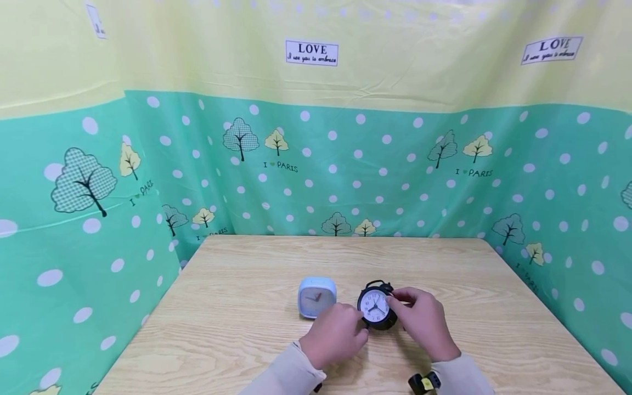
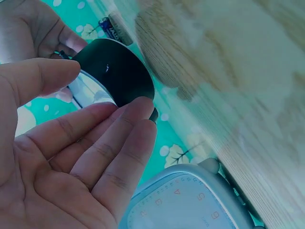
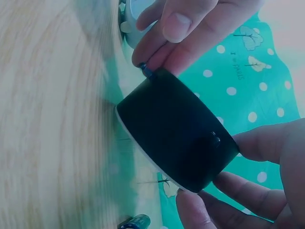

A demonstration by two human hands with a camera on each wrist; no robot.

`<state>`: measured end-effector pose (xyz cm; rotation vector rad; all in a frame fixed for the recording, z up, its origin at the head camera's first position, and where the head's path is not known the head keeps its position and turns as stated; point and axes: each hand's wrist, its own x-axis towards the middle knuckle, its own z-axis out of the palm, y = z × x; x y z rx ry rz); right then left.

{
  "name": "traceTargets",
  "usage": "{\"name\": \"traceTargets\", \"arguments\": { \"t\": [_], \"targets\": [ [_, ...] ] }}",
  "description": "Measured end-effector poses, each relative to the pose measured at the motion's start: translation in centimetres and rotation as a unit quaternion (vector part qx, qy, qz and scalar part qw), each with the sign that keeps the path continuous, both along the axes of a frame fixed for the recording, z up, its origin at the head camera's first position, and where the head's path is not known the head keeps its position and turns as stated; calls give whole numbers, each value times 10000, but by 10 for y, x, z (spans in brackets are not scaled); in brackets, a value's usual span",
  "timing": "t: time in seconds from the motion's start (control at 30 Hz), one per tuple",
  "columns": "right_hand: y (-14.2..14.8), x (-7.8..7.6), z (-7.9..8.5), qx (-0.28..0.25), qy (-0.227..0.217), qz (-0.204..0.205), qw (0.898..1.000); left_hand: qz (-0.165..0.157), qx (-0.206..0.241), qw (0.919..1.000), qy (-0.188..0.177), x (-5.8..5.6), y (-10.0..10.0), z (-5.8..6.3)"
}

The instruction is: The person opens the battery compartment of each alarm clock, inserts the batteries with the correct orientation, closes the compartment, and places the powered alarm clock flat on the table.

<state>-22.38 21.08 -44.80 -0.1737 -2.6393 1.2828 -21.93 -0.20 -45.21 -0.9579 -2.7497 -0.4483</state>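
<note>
A black alarm clock (image 1: 376,305) with a white dial and a top handle is tilted above the wooden table. My right hand (image 1: 423,321) pinches its upper right side between thumb and fingers. At its lower left, my left hand (image 1: 336,334) holds the edge, fingertips by a small foot. The left wrist view shows the thumb and fingers (image 2: 128,138) on either side of the black casing (image 2: 114,71). In the right wrist view, the casing's smooth back (image 3: 176,129) faces the camera. Just left of my left hand stands a pale blue square clock (image 1: 316,299).
A dark cylinder that looks like a battery (image 2: 110,28) lies on the table beyond the black clock; the right wrist view shows its end (image 3: 136,222). Green and yellow printed curtains (image 1: 336,164) enclose the wooden table (image 1: 247,274) at the back and sides.
</note>
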Motion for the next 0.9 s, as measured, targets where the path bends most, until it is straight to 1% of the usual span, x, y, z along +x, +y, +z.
{"name": "traceTargets", "arguments": {
  "t": [0.13, 0.27, 0.37, 0.5, 0.7, 0.9],
  "targets": [
    [1, 1, 1, 38, 143, -46, 9999, 9, 186, 9998, -113, -1, -1, 0],
    [1, 3, 4, 84, 278, -99, 9995, -11, 464, 9987, -195, 0, -2, 1],
    [1, 6, 7, -36, 353, -98, 9993, 23, 572, 9980, -261, 1, -2, 2],
    [-1, 8, 9, -181, 463, -54, 9987, 199, 586, 9971, -447, 2, -1, 3],
    [-3, 9, 9, 101, 748, 4, 9971, 443, 734, 9944, -624, 5, -1, 3],
    [-6, 12, 10, 185, 1069, 241, 9938, 505, 1020, 9894, -897, 6, -4, 1]
  ]
}}
